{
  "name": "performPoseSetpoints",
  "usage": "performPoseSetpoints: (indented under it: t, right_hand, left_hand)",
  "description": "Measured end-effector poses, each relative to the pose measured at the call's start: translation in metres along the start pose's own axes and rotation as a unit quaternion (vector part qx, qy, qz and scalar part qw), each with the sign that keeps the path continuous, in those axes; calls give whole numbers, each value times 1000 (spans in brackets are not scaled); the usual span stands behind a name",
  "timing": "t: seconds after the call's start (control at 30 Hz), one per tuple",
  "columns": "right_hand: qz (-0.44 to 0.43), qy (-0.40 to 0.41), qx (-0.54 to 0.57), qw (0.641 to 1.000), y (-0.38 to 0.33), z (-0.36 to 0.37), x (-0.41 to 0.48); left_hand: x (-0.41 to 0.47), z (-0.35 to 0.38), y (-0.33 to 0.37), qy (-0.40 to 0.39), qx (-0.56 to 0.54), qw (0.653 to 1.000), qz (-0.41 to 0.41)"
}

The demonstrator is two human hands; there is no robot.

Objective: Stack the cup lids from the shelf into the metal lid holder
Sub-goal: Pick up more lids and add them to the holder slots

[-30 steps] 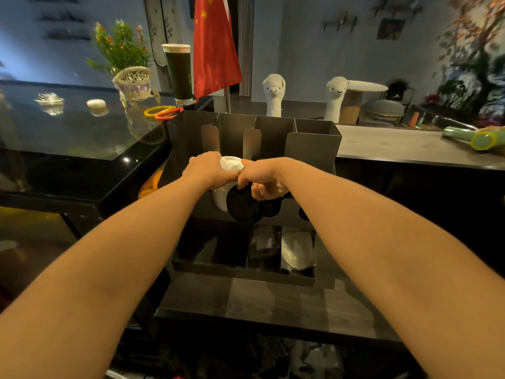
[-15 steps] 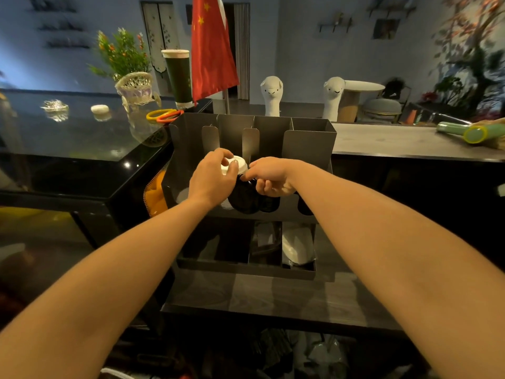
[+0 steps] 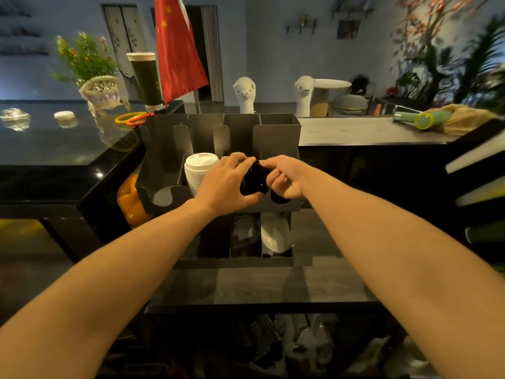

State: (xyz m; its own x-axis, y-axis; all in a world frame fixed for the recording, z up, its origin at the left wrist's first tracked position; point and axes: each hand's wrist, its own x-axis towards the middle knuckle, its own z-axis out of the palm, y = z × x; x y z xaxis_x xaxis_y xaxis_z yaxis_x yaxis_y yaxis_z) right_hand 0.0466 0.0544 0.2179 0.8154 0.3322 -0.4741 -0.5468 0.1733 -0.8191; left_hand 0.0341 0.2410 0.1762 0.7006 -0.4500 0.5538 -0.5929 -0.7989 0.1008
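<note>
Since white lids (image 3: 201, 170) stand released: left hand (image 3: 229, 184) joins right hand (image 3: 285, 177), both gripping black lids (image 3: 252, 180)
Lid holder (image 3: 276, 135): black stack probably seats next

Both of this person's arms are bare from the near edge of the view right down to the fingertips. The left forearm (image 3: 123, 269) and the right forearm (image 3: 396, 255) are smooth and slim, narrowing to slender wrists. On the back of the left hand (image 3: 226, 181) the knuckles stand out as faint ridges. The right hand (image 3: 287, 176) looks just as bare in the dim light. The fingernails are too small and shadowed to make out.
</note>
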Motion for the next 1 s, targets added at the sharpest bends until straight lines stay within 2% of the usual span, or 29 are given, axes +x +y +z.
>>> performPoseSetpoints:
  t: [0.17,0.3,0.37,0.43,0.53,0.63,0.8,1.0]
  right_hand:
    - [-22,33,35,999,-2,-25,-14]
    - [-86,130,-59,986,-8,-35,-20]
    - [-169,224,-168,945,-10,-42,-18]
    - [-268,285,-305,868,-11,-54,-13]
    - [-333,279,-485,759,-14,-67,-6]
    - [-323,273,-591,687,-19,-75,3]
    - [-285,259,-669,635,-19,-82,20]
    - [-267,237,-721,594,-19,-87,37]
  left_hand:
    - [24,3,23,-31,2,999,29]
    - [46,7,30,-63,-43,997,11]
    - [58,9,30,-60,-38,997,-14]
    - [71,13,30,-66,-18,997,-24]
    - [87,23,32,-87,15,996,-5]
    - [102,37,36,-120,82,989,8]
    - [113,60,39,-180,149,972,-15]
    - [114,76,37,-257,136,956,-39]
